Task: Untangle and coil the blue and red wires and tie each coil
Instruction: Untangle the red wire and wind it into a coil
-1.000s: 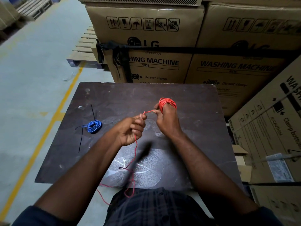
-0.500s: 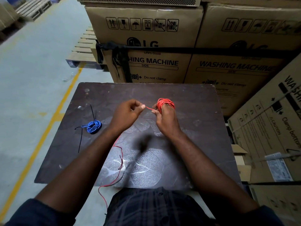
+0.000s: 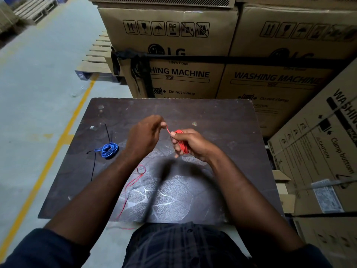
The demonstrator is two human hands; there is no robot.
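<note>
Stacked cardboard washing-machine boxes (image 3: 173, 74) fill the top and right of the frame. A grey warehouse floor (image 3: 38, 93) with a yellow line (image 3: 58, 142) runs down the left side. A wooden pallet (image 3: 94, 62) lies at the upper left, beside the boxes. In front of me is a dark, scuffed table (image 3: 222, 117).

My right hand (image 3: 195, 144), just right of centre, has its fingers (image 3: 174, 141) curled round the red coil (image 3: 181, 144), and the loops are wrapped about them. My left hand (image 3: 144, 136) is raised just left of centre, close beside the right. Its thumb and forefinger pinch the free strand of the red wire, and a short stretch runs from that pinch down to the coil; the other fingers are curled in. The red tail (image 3: 126, 190) shows below my left forearm. It loops once on the table, trails toward the bottom of the frame and drops over the near edge.

The blue coil (image 3: 109, 149) lies on the table at centre left, well apart from both hands. A thin black tie (image 3: 107, 132) reaches up from it, and another black strand (image 3: 93, 167) runs down from its left side. Whether it is fastened I cannot tell.
</note>
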